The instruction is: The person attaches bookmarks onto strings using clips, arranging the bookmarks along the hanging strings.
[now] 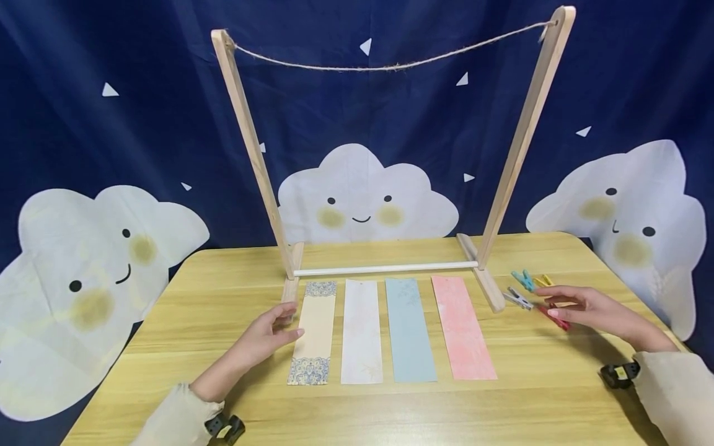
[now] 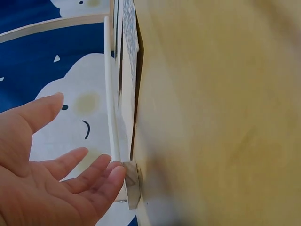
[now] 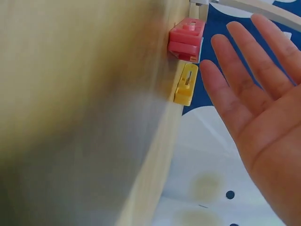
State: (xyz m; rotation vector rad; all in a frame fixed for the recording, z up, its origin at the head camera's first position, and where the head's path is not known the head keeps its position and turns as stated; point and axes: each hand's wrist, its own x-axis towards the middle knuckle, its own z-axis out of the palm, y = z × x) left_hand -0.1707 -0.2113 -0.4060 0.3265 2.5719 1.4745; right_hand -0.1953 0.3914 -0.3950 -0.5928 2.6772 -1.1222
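In the head view my left hand [image 1: 259, 337], fingers relaxed and holding nothing, hovers at the left edge of a cream bookmark [image 1: 317, 325] with blue patterned ends. To its right lie a white bookmark [image 1: 361, 334], a light blue bookmark [image 1: 411, 331] and a pink bookmark [image 1: 464, 328], side by side. My right hand [image 1: 597, 313] is over several small clothespins: red [image 1: 558, 319], grey [image 1: 519, 298], teal [image 1: 523, 280] and yellow [image 1: 542, 281]. Its fingers are extended with nothing in them; the right wrist view shows the red and yellow clothespins just beyond the fingertips.
Behind the bookmarks stands a wooden frame [image 1: 519, 148] with two leaning posts, a white bottom rod [image 1: 385, 269] and a sagging twine [image 1: 357, 69] between the tops. The wooden table [image 1: 245, 409] ends at a dark blue curtain [image 1: 401, 111] with cloud prints.
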